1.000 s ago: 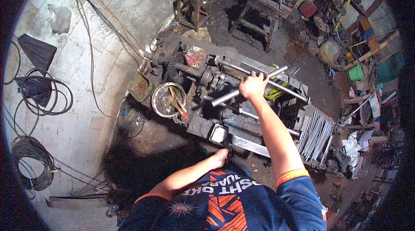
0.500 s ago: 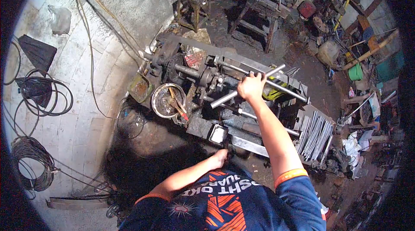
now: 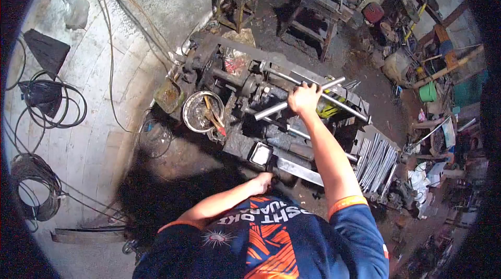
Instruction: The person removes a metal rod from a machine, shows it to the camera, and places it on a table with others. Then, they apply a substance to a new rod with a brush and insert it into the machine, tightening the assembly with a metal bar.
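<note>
My right hand point(image 3: 304, 100) is wrapped around a plain metal rod point(image 3: 272, 110) that lies slantwise above the machine. The rod sticks out on both sides of my fist. Beneath it runs another long bar point(image 3: 347, 108) along the greasy metal machine point(image 3: 237, 143), which looks like a lathe. My left hand point(image 3: 262, 182) is closed at the machine's near side, against a dark part below a small white-topped box point(image 3: 260, 154). What its fingers grip is hidden.
A round tub point(image 3: 186, 118) with a red-tipped brush point(image 3: 216, 124) stands on the machine's left. Several metal rods point(image 3: 377, 164) lie at its right end. A metal stool point(image 3: 236, 5) and a workbench point(image 3: 317, 13) are behind; coiled cable point(image 3: 36, 190) lies at left.
The view has shifted slightly. My right hand keeps its grip on the rod, and my left hand stays at the machine's near side.
</note>
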`<state>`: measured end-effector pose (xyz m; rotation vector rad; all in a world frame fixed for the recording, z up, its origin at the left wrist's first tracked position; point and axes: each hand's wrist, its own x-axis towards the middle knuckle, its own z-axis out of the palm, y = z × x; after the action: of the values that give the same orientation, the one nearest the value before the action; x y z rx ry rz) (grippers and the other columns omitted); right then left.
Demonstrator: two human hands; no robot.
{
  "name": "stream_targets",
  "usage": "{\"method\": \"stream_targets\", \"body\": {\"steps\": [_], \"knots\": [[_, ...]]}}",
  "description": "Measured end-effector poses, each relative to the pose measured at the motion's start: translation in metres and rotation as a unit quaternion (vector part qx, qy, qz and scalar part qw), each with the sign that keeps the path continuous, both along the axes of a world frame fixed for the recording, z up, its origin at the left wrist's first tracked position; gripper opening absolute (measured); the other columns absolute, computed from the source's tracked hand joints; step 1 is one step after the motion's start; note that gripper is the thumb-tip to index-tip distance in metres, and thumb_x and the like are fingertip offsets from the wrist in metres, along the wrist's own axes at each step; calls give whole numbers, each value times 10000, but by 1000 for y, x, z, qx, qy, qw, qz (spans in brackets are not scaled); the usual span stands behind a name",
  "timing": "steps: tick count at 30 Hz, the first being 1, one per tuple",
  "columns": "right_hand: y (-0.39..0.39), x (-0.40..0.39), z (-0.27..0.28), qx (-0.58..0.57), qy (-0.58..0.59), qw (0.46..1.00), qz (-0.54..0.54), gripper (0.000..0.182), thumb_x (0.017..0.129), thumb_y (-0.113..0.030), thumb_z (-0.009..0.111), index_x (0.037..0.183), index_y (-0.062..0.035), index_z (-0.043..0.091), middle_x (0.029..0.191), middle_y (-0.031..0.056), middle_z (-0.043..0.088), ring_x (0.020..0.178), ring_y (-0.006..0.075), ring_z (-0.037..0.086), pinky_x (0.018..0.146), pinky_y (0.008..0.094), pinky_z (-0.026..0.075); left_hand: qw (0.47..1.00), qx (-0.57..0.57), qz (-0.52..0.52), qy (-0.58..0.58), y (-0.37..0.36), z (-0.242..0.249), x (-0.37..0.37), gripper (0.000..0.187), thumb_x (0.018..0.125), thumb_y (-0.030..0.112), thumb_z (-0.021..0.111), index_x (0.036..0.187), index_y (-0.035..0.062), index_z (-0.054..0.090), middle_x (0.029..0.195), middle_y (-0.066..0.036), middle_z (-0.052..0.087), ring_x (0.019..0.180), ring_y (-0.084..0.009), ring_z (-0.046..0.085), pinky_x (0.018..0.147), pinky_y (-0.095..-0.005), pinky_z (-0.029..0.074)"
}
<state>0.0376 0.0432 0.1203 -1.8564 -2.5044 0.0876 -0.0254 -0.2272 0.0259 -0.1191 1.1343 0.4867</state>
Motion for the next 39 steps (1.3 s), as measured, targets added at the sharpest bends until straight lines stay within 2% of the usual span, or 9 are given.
{"method": "stream_targets", "body": {"steps": [6,15,18,21,24,31,33,36,39], "knots": [[0,0,0,1,5,1000,-3,420,767,-350,495,923,-29,715,1104,167,614,1128,369,471,1075,565,191,999,9,-42,-2,-19,-120,12,195,843,158,457,753,114,624,715,-69,636,643,-230,566,558,-372,438],[2,-4,-1,1,-8,1000,16,425,760,-346,473,889,-22,717,1062,170,631,1092,356,500,1050,577,227,994,-20,13,-104,-14,-93,10,201,814,102,438,783,34,625,731,-165,650,630,-344,615,620,-469,527],[4,-5,-1,5,-25,999,22,408,755,-340,474,856,-30,720,1018,168,648,1067,350,520,1030,567,254,999,-22,35,-29,-5,-43,3,208,810,80,427,795,25,627,739,-173,654,667,-351,628,645,-478,531],[4,-5,-2,22,-22,999,21,395,753,-332,476,827,-30,719,974,163,660,1048,349,532,1012,561,274,995,-39,36,-90,-15,-113,12,206,805,66,424,794,27,626,769,-185,660,676,-351,633,655,-480,532],[4,-4,-1,10,-23,999,20,399,754,-337,478,826,-27,719,976,167,659,1052,351,529,1013,564,271,991,-14,53,-122,-20,-120,11,194,798,65,429,787,39,621,760,-176,651,667,-342,624,647,-472,530],[3,-2,2,16,-7,1000,17,414,768,-342,468,829,-16,717,975,164,661,1051,342,532,1016,549,272,999,22,-24,1,-17,-106,6,142,769,72,447,724,69,581,699,-104,591,646,-293,559,553,-410,464],[3,-2,2,7,-10,1000,14,416,770,-342,468,831,-13,716,975,163,661,1052,340,532,1015,546,273,998,-15,35,-54,-11,-70,5,200,860,126,463,809,54,642,723,-85,648,562,-218,579,479,-359,452],[5,-1,0,4,-12,1000,20,427,769,-352,470,840,-9,715,978,165,660,1051,342,531,1012,545,276,1000,14,-16,-7,-12,-80,4,210,864,132,450,823,54,641,746,-86,658,585,-222,593,501,-359,460],[6,-2,-3,8,-17,999,27,433,763,-358,474,840,-6,714,978,169,659,1052,344,530,1010,542,278,999,16,-30,-24,-28,-163,13,179,806,96,438,767,55,608,724,-119,635,682,-304,608,639,-425,519]]}}
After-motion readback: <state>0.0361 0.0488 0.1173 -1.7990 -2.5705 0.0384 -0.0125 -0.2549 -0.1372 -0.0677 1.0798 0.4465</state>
